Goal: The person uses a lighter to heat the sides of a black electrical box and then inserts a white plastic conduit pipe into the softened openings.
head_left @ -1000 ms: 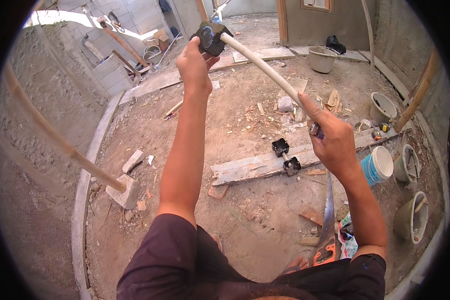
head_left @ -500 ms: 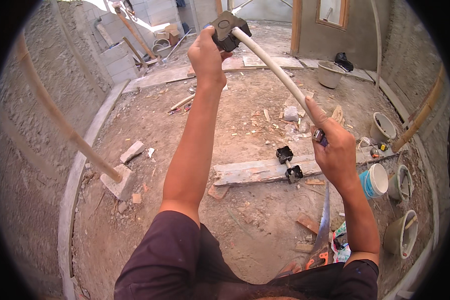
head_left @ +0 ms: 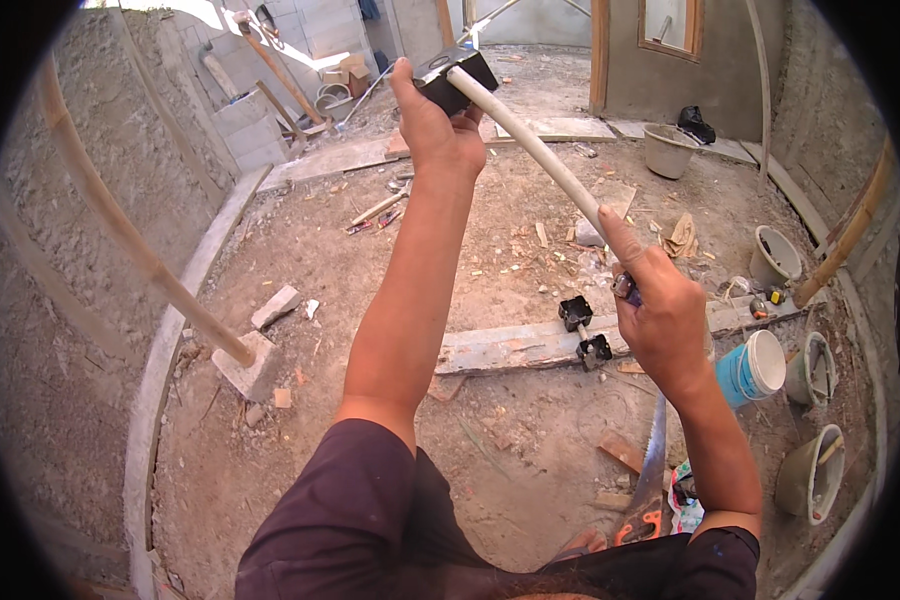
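Note:
My left hand [head_left: 438, 130] holds up a black plastic electrical box [head_left: 450, 82], its fingers beneath and its thumb at the left side. One end of a cream-coloured conduit pipe [head_left: 530, 143] meets the side of this box. Lower down the pipe, my right hand [head_left: 662, 310] is closed around it, with the index finger stretched along its length. A small dark object [head_left: 625, 288] shows at the right hand's fingers, too small to make out. On a plank below lie two more black boxes [head_left: 575, 313], joined by a short piece of pipe.
The worn plank [head_left: 510, 348] crosses the dirt floor. At right stand a blue-and-white bucket [head_left: 750, 368] and several grey buckets [head_left: 810, 475]. A handsaw [head_left: 652, 470] leans near my feet. A bamboo pole [head_left: 150, 255] slants at left, its foot on a concrete block [head_left: 245, 368].
My left hand has turned and shifted right, tilting the box so its side shows more. The pipe stays against the box, and my right hand has dropped slightly.

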A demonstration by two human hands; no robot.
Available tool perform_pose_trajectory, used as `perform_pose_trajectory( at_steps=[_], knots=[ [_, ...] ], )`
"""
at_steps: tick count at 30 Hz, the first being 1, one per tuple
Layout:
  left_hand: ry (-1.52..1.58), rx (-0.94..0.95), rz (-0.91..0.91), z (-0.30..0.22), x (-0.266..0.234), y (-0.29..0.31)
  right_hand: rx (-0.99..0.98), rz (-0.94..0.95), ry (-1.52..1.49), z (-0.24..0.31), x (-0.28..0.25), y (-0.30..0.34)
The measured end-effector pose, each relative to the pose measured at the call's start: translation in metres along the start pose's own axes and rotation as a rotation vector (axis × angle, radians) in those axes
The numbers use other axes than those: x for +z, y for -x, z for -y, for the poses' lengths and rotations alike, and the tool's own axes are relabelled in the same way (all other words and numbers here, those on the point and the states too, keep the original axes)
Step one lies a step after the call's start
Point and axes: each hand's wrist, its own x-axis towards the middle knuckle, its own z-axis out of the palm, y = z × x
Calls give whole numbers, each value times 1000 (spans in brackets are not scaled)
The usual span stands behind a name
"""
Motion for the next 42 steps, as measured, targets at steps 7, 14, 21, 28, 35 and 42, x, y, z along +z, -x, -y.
perform_pose_trajectory(
  at_steps=[7,14,21,28,35,42],
  knots=[
    [12,79,22,-6,11,4,-11,0,49,1,-5,0],
    [30,106,59,-23,11,-2,-46,4,25,5,-7,3],
    [31,151,54,-37,15,-1,-51,12,12,12,-3,3],
    [-43,153,141,-45,9,-5,-25,85,53,21,-13,3],
    [-90,232,160,-43,5,-10,65,162,-291,28,-19,1],
    [-128,233,198,-48,6,-6,413,431,-887,25,-26,-5]
  ],
)
